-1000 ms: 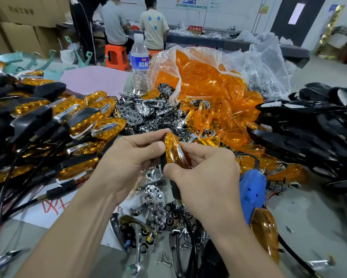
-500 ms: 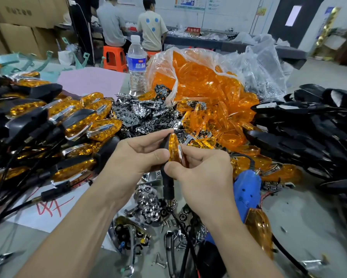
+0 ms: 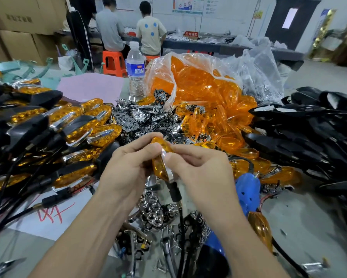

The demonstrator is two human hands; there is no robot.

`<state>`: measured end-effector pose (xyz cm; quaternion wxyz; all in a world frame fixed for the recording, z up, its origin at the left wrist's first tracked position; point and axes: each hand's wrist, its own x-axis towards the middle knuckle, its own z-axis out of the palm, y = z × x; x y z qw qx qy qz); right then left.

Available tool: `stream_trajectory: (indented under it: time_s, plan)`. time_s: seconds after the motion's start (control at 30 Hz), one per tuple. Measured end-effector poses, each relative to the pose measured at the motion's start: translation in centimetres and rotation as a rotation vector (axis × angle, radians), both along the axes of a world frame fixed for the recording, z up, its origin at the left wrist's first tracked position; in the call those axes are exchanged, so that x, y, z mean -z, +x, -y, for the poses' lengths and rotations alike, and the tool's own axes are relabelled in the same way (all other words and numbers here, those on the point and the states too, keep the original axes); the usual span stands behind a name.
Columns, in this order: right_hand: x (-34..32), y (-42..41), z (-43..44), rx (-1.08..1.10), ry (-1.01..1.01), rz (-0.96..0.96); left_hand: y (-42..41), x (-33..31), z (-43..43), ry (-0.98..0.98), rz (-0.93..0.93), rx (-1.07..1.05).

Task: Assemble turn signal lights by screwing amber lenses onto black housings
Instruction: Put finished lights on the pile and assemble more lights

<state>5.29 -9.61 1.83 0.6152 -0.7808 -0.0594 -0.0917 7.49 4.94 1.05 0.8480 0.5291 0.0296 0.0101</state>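
Pinched between both my hands: one turn signal (image 3: 160, 167), held above the table's middle. My left hand (image 3: 128, 167) clasps its left side, thumb on top; my right hand (image 3: 198, 169) grips the right edge with thumb and forefinger. Amber lens (image 3: 158, 169): glossy, translucent, teardrop-shaped, chrome trim along one edge. Black stem (image 3: 174, 190): matte, round, thin cable trailing down. Beneath: heap of chrome reflectors (image 3: 158, 213), faceted, shiny. Left: stacked finished lights (image 3: 82, 125), amber and black. Behind: crinkled clear bag (image 3: 198, 85) spilling loose amber lenses. Right: pile of black housings (image 3: 309, 133), smooth, pointed. Blue plastic screwdriver (image 3: 247, 191) beside my right wrist.
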Motion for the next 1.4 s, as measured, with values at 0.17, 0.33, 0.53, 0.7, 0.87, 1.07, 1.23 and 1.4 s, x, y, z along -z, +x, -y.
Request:
stream_trajectory:
  time_s: [0.17,0.33,0.53,0.7,0.87,1.07,1.23,1.4]
  plan:
    - [0.0,1.2,1.9,-0.111,0.321,-0.265,-0.1,0.0,-0.3,-0.088,0.106,0.129]
    - [-0.3,1.4,3.1,-0.364,0.379,-0.412,-0.1,0.1,-0.5,-0.175,0.205,0.248]
    - [-0.2,1.1,3.3,-0.518,0.254,-0.331,-0.2,0.0,-1.0,-0.071,0.255,0.28]
    - [0.2,1.3,3.4,-0.368,-0.01,-0.146,0.0,-0.2,-1.4,0.159,0.215,0.162]
    - [0.2,1.1,2.4,-0.313,-0.105,-0.036,0.1,-0.2,-1.5,0.131,0.129,0.177]
    - [0.0,1.0,2.4,-0.302,-0.172,-0.044,0.0,-0.4,-0.9,0.099,0.106,0.108]
    - [-0.5,0.6,2.2,-0.334,-0.159,-0.077,-0.4,-0.4,0.4,0.159,0.123,-0.027]
    - [-0.4,0.2,1.4,-0.295,-0.244,-0.049,-0.4,-0.1,1.0,0.189,0.1,-0.137]
